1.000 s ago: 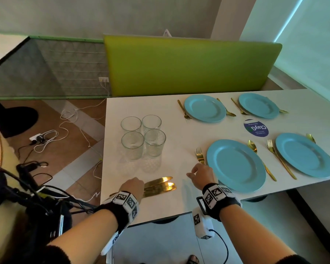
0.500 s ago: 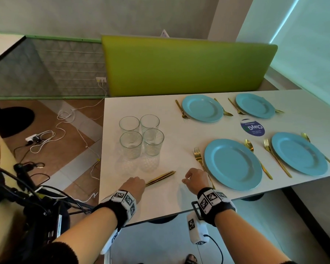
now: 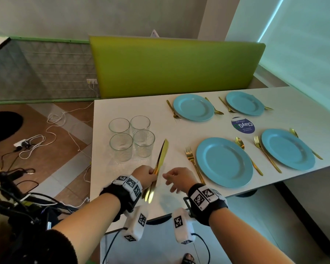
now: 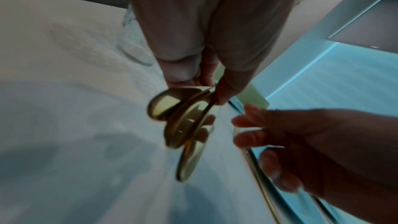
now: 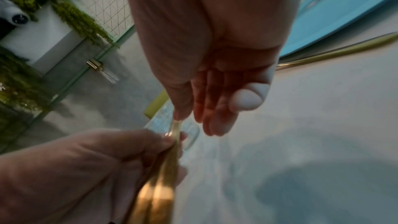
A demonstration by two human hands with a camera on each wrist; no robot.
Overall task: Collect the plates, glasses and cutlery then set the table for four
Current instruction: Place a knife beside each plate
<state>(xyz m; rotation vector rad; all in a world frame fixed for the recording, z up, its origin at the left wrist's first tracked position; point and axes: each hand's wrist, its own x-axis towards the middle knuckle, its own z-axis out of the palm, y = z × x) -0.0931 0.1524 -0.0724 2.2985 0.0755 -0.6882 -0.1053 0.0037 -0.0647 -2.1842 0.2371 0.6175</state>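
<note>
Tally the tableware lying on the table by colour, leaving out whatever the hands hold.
Blue plates: 4
Clear glasses: 4
Gold cutlery pieces beside the plates: 8
Total: 16
Not counted: the gold knives gripped in the left hand.

Wrists: black bands are worn on the left wrist and the right wrist, faced with white black-patterned marker squares.
Cameras: a white marker-tagged unit is hung beneath each band, with a cable attached.
Sleeves: dark, pushed up.
</note>
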